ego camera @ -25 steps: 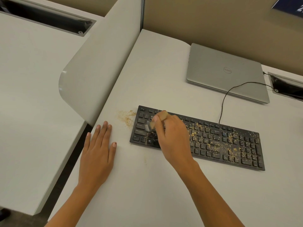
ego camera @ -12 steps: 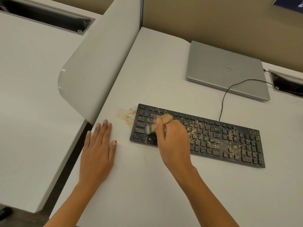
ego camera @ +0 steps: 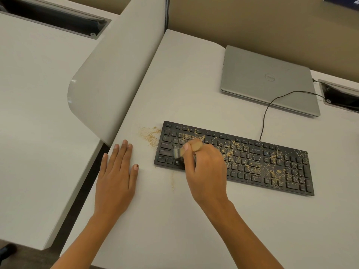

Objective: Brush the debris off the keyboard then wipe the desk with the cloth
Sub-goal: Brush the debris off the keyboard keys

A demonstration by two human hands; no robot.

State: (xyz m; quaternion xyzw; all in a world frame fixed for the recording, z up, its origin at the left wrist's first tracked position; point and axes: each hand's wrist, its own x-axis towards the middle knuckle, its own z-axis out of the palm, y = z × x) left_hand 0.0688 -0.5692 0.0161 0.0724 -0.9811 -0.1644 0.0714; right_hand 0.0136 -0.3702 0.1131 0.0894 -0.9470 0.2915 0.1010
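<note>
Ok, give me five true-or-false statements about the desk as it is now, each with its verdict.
1. The right hand holds a brush over the keyboard. True.
2. The left hand is curled into a fist. False: it lies flat on the desk.
3. The laptop is open. False: its lid is shut.
4. Crumbs lie on the desk left of the keyboard. True.
5. The keyboard's right half is free of crumbs. False: it is speckled with them.
</note>
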